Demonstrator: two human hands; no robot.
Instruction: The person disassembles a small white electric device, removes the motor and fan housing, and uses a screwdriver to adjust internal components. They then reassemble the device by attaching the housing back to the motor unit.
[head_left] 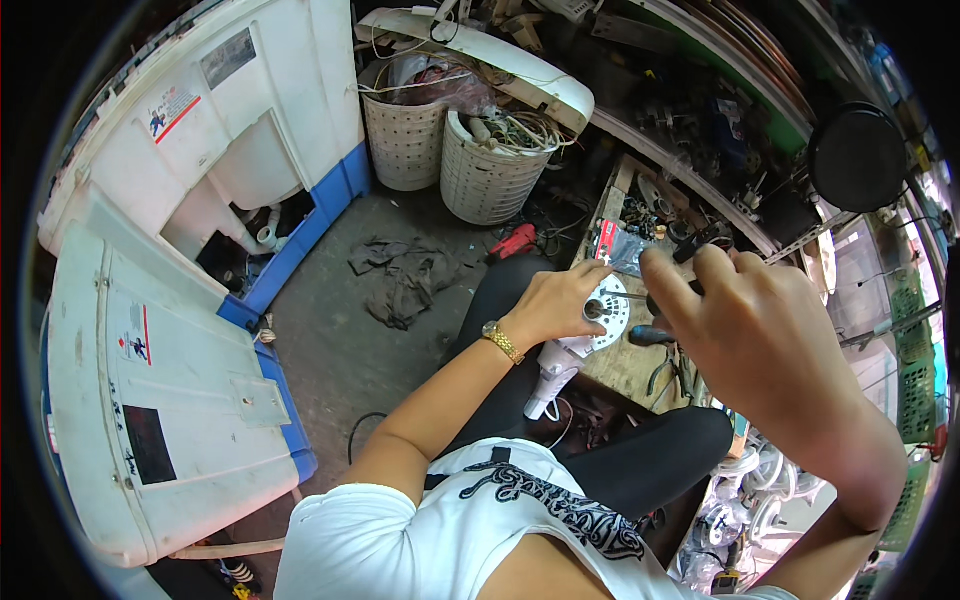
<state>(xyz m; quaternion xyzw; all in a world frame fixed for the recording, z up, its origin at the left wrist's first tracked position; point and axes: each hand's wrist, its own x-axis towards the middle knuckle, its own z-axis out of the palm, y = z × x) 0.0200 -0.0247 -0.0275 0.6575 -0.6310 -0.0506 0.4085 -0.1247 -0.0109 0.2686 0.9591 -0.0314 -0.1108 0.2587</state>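
My left hand point(555, 300), wearing a gold watch, grips a white round slotted part point(612, 318) with a central hole. A white housing point(555, 372) hangs below the disc, with a short white cable at its lower end. My right hand point(740, 330) is closed around a dark-handled screwdriver point(625, 295), its thin shaft reaching across to the disc; the handle is mostly hidden by my fingers. Beside them, a wooden bench point(610, 365) holds a blue-handled tool point(648, 336), pliers point(668, 378) and a small plastic packet point(627, 255).
A white cabinet point(170, 410) with blue trim stands left. Two wire-filled baskets point(490, 180), a grey cloth point(395, 280) and a red power tool point(515, 240) are ahead. A cluttered shelf point(680, 160) and black disc point(855, 155) are upper right; white coiled parts point(760, 470) lie lower right.
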